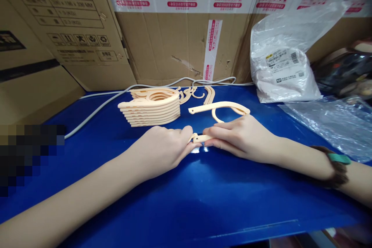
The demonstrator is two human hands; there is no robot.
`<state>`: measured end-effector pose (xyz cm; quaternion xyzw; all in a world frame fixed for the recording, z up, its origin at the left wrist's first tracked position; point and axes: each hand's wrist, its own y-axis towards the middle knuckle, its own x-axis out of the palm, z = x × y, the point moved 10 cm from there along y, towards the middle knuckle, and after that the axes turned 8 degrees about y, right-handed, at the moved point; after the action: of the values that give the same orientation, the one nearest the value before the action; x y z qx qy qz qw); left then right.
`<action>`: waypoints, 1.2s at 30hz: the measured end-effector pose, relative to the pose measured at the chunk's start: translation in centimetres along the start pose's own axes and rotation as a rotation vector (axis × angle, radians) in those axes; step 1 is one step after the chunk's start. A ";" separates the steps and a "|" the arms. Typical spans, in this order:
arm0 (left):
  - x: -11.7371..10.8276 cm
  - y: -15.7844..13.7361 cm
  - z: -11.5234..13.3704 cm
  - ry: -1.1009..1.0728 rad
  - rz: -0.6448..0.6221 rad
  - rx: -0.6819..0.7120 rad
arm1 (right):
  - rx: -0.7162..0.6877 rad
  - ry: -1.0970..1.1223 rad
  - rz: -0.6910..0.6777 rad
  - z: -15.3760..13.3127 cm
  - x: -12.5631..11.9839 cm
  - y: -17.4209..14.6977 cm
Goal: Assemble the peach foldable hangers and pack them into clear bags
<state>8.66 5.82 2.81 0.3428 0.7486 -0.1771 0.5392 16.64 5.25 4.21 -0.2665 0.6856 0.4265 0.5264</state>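
Above the blue table, my left hand [161, 147] is closed, thumb and fingers pinching one end of a small cream plastic piece. My right hand [244, 137] is closed on a cream hanger arm [200, 138], whose end with a small hole meets the piece at my left fingertips. Most of both parts is hidden by my fingers. Just beyond my right hand lies another curved cream hanger arm [221, 105], with a curved cream hook [215, 116] partly showing under it. A stack of cream plastic hangers [151, 115] stands beyond my left hand.
Loose cream hooks [187, 93] and several curved arms [209, 95] lie at the back of the blue table [186, 201]. A white cable [99, 114] runs along the back left. Cardboard boxes [174, 38] wall the back. A white plastic bag [283, 69] and clear film [334, 124] are at right.
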 end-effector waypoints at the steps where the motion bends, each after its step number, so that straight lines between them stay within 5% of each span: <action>1: -0.3 -0.1 0.1 0.030 0.041 0.012 | 0.006 0.021 -0.008 0.0 0.0 0.0; 7: -1.3 -0.4 0.6 0.113 0.184 0.070 | 0.043 0.163 -0.049 0.4 0.0 0.3; 22: 0.7 -0.1 -0.1 -0.201 -0.017 -0.005 | 0.019 0.025 -0.013 0.2 0.2 0.0; 30: 0.1 0.0 0.6 0.014 0.039 0.044 | 0.038 0.110 -0.040 0.4 0.3 0.1; 36: -1.4 -0.5 1.5 0.206 0.243 0.106 | 0.070 0.231 -0.091 0.7 0.6 0.4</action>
<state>9.58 4.11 3.54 0.4750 0.7427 -0.1136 0.4581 16.47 6.07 3.69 -0.3262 0.7431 0.3445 0.4718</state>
